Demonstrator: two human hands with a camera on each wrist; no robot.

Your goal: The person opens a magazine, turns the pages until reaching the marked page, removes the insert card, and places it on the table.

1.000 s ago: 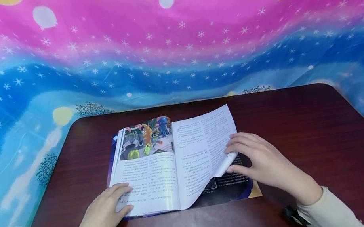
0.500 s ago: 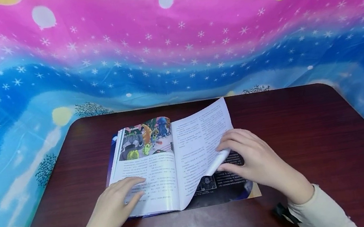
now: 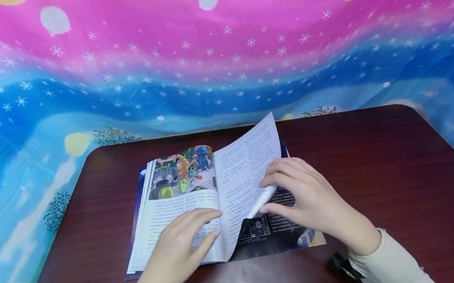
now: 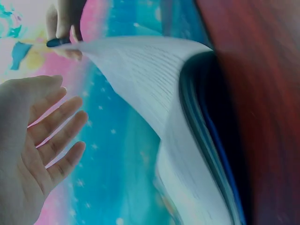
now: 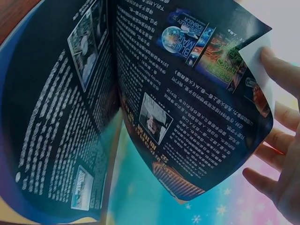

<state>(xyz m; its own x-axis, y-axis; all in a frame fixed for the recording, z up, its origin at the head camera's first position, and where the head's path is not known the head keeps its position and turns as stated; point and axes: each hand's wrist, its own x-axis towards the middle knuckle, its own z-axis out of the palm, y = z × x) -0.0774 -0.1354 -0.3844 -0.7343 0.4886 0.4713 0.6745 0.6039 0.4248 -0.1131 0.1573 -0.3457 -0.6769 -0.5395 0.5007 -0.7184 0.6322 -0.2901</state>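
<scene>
An open magazine lies on the dark table, a colour picture at the top of its left page. My right hand pinches the curled lower outer edge of the right-hand page, which stands lifted and bent. Its black reverse side, with small pictures and white print, shows in the right wrist view. Below it a black page is exposed. My left hand hovers over the lower left page near the spine, fingers loosely extended. In the left wrist view its fingers stand apart from the paper, holding nothing.
The reddish-brown table extends around the magazine on all sides. A pink and blue cloth with snowflakes hangs behind it. Black bands sit near the light sleeve cuffs.
My right hand has drawn the pinched page leftward, and its top corner rose. My left hand has left the magazine's left edge and moved right toward the spine.
</scene>
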